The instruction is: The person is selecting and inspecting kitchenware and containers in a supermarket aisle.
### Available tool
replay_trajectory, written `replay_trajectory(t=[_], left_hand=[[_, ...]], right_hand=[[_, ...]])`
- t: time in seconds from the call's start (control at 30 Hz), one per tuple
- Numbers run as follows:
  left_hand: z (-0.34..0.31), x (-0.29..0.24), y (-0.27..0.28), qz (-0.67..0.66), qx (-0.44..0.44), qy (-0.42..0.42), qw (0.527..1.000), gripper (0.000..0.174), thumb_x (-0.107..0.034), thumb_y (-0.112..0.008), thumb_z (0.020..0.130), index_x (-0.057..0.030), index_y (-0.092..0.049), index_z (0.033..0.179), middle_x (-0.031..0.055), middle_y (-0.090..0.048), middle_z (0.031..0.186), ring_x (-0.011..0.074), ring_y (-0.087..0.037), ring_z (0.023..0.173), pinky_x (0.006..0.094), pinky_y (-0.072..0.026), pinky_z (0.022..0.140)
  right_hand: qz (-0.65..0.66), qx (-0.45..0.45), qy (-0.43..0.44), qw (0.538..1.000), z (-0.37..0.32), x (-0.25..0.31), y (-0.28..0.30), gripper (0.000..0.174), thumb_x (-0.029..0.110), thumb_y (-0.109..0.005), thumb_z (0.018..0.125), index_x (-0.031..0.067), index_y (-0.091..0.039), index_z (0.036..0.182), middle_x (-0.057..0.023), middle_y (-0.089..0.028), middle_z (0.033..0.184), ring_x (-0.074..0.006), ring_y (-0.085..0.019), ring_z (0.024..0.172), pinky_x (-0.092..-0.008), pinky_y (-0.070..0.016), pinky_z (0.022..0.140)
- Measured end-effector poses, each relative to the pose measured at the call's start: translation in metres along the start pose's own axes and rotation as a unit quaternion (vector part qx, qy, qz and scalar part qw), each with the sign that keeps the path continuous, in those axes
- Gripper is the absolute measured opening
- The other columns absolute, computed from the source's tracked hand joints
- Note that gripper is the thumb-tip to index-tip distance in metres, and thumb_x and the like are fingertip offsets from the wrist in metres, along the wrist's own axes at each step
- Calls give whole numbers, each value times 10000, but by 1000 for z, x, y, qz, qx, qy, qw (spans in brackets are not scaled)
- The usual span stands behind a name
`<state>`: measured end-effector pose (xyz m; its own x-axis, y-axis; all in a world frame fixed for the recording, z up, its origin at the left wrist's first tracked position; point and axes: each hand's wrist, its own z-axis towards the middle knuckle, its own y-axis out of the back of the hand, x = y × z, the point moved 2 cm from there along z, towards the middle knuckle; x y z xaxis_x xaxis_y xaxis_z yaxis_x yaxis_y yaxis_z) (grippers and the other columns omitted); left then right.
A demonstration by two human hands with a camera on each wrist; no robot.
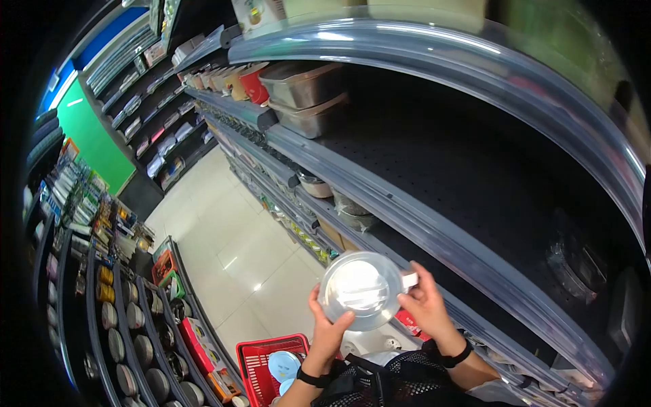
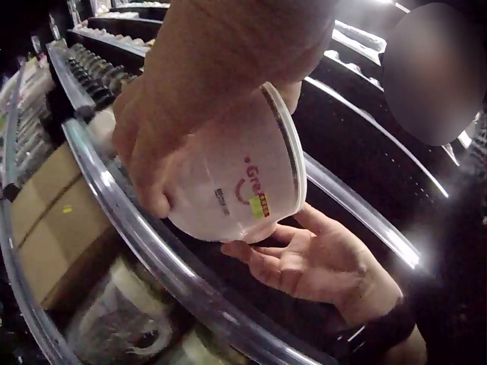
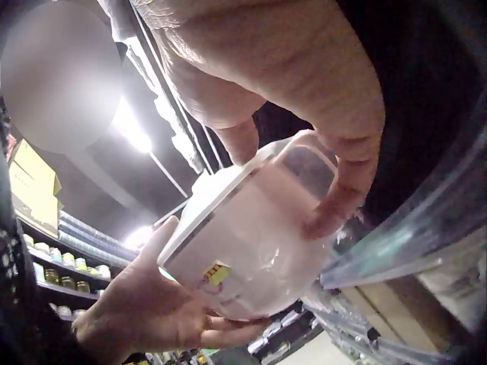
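Observation:
A white bowl (image 1: 363, 290) with a clear lid, a side handle (image 1: 409, 280) and a yellow-green sticker is held in front of the body in the head view. The left hand (image 1: 330, 331) grips its left side, thumb near the rim. On the other side, the right hand (image 1: 427, 304) holds the bowl at the handle, thumb by the lid's edge. Pink lettering marks the bowl's wall (image 2: 247, 179) in the left wrist view. Right-hand fingers (image 3: 342, 201) curl by the handle in the right wrist view, with the left hand (image 3: 144, 312) supporting from below.
Dark shelves with a clear front rail (image 1: 407, 224) run along the right, bearing stacked steel containers (image 1: 302, 98) and a wrapped item (image 1: 573, 271). A red basket (image 1: 247, 363) with light-blue round items stands below left. More stocked racks (image 1: 129, 332) line the tiled aisle (image 1: 224, 237).

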<state>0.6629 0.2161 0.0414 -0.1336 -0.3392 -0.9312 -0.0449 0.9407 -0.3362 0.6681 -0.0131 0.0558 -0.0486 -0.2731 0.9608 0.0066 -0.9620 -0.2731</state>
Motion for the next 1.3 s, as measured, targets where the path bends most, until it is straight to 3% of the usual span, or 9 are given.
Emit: replay_trajectory(t=[0.13, 0.33, 0.4, 0.47, 0.9, 0.97, 1.03, 1.17, 1.3], left_hand=[[19, -6, -49, 72, 78, 16, 994, 878, -149, -706, 933, -59, -67, 1529, 200, -340, 1492, 276, -403, 1370, 413, -367, 1143], [44, 7, -102, 102, 154, -46, 982, 664, -196, -610, 1031, 22, -176, 1484, 199, -422, 1441, 237, -462, 1320, 382, -370, 1123], [54, 15, -112, 177, 156, -112, 965, 620, -249, -632, 1020, 44, -300, 1456, 213, -449, 1397, 270, -480, 1281, 398, -378, 1105], [65, 24, -119, 251, 132, -171, 944, 626, -308, -654, 1002, 70, -389, 1425, 232, -482, 1330, 309, -483, 1231, 417, -387, 1077], [99, 40, -126, 329, 75, -171, 926, 532, -305, -632, 986, 22, -491, 1381, 182, -517, 1258, 256, -512, 1101, 385, -431, 988], [105, 42, -124, 329, 36, -180, 926, 570, -340, -685, 950, 73, -551, 1320, 235, -589, 1236, 296, -575, 1099, 395, -484, 929], [111, 43, -125, 296, 39, -167, 940, 531, -338, -683, 952, 75, -587, 1271, 210, -635, 1139, 259, -600, 1000, 369, -496, 860], [103, 23, -136, 223, 18, -169, 960, 465, -333, -678, 959, 92, -657, 1146, 148, -704, 900, 172, -612, 767, 313, -499, 703], [116, 47, -125, 233, 6, -185, 955, 490, -333, -673, 967, 109, -635, 1177, 153, -698, 916, 169, -615, 782, 312, -498, 701]], right_hand=[[-35, -77, -2, 996, -4, 21, 37, 534, 79, -683, 970, -35, -449, 1436, -133, -655, 1156, -169, -637, 1047, -294, -554, 861], [-198, -223, 2, 955, -3, -16, 105, 357, 138, -665, 982, -46, -614, 1283, -160, -644, 1289, -261, -623, 1134, -368, -497, 993], [-315, -324, 18, 892, -9, -7, 113, 355, 130, -664, 971, -32, -628, 1284, -147, -645, 1314, -288, -601, 1178, -397, -467, 1035], [-226, -291, -10, 930, -13, 3, 123, 384, 162, -626, 994, -8, -599, 1338, -163, -600, 1382, -290, -554, 1261, -395, -439, 1072], [-496, -255, 19, 830, -15, -43, 151, 401, 255, -634, 981, 22, -629, 1308, -178, -619, 1368, -342, -575, 1250, -441, -451, 1066], [-517, -247, 21, 819, -14, -15, 135, 403, 262, -635, 980, 24, -632, 1306, -179, -620, 1366, -346, -576, 1249, -445, -452, 1065], [-475, -227, -37, 850, -15, 14, 118, 430, 267, -646, 987, 3, -607, 1325, -178, -609, 1360, -318, -540, 1270, -425, -406, 1098], [-439, -217, 18, 872, -3, -2, 119, 401, 269, -719, 942, 12, -670, 1245, -167, -667, 1270, -316, -599, 1187, -425, -457, 1032], [-357, -148, 79, 919, 3, 20, 100, 376, 238, -785, 894, 21, -700, 1190, -135, -703, 1194, -276, -647, 1084, -404, -501, 954]])
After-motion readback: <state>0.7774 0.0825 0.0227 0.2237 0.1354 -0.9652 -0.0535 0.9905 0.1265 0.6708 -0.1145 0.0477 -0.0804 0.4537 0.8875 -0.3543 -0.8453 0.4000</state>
